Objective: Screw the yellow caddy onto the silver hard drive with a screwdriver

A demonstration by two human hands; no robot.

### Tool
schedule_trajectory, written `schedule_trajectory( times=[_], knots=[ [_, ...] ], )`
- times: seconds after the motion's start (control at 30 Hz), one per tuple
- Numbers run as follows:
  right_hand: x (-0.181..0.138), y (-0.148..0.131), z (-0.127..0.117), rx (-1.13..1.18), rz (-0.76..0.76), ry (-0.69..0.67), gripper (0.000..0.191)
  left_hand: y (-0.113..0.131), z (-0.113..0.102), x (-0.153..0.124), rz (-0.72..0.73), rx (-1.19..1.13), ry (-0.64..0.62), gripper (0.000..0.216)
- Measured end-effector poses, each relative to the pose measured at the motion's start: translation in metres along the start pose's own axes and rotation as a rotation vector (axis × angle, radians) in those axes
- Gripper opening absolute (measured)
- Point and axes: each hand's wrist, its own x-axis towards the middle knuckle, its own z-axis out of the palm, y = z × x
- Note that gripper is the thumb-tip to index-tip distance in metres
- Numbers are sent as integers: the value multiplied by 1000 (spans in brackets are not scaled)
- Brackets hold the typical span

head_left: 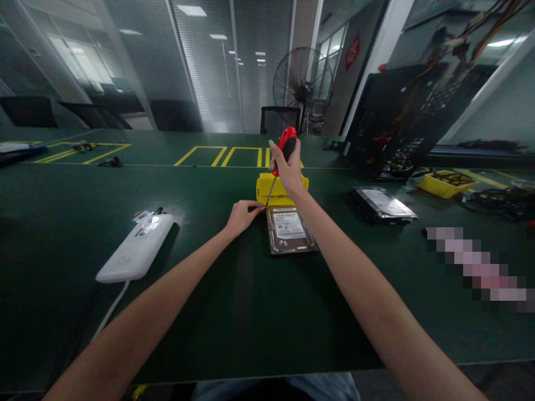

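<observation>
Two hard drives lie on the one green tabletop [234,334]: a drive in use [288,225], midway between its left and right edges, and a spare drive [382,203] farther toward the right edge. One screwdriver [287,140], one yellow case [285,195] just beyond the drive in use, and one white box [134,250] toward the left edge complete the count. Both drives are flat metal slabs with paper labels; the case looks like molded plastic, and the box is smooth with rounded corners. The right hand [290,170] is raised, fingers wrapped around the red-and-black handle, the thin metal shaft slanting down to the drive's far-left corner. The left hand [241,217] reaches in low, fingers nearly closed beside the tip; whether they grip anything, I cannot tell.
</observation>
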Motion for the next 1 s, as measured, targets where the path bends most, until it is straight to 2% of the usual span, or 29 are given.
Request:
schedule_trajectory(
  times=[0.3,0.5,0.8,1.0],
  knots=[
    [3,6,-1,-87,-76,-37,60,3,0,-2,-29,-35,14,22],
    [4,12,-1,-34,-38,9,58,0,2,-2,-6,-71,8,24],
    [-4,-5,-1,-71,-61,25,58,-1,1,-4,4,-85,9,27],
    [2,10,2,-11,-60,1,57,-5,2,-3,-5,-73,-5,25]
  ],
)
